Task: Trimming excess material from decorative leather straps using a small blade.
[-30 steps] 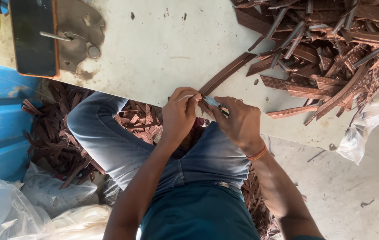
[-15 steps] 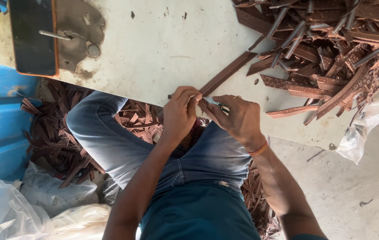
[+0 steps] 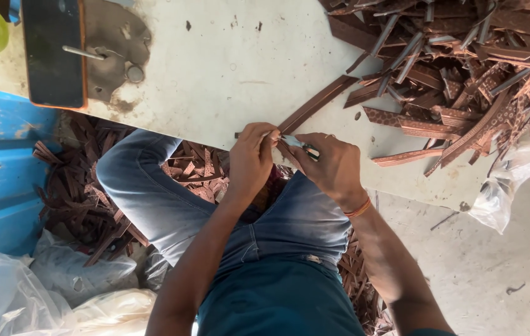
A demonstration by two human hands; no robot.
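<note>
The brown strip (image 3: 316, 106) lies slanted across the near edge of the pale worktable (image 3: 227, 68), its upper end pointing toward the big heap of brown strips (image 3: 464, 68) at the table's far right, and its lower end is in our hands just over the table's edge, above our lap. We seem to keep it half on the table so the board bears its length while we work only the end. On the floor around our jeans-clad knee lies a spread of brown offcuts (image 3: 91, 199), probably where trimmings drop. A blue panel (image 3: 4, 162) stands to the left, with crumpled plastic bags (image 3: 35, 292) below it, and a dark flat block with a metal pin (image 3: 53, 50) sits at the table's far left. Our left hand (image 3: 251, 163) pinches the strip's end between thumb and fingers, closed tight on it to hold it steady. Our right hand (image 3: 333, 168) is curled shut around a small tool (image 3: 302, 148), a blade as far as we can tell, its tip meeting the strip beside the left fingertips.
</note>
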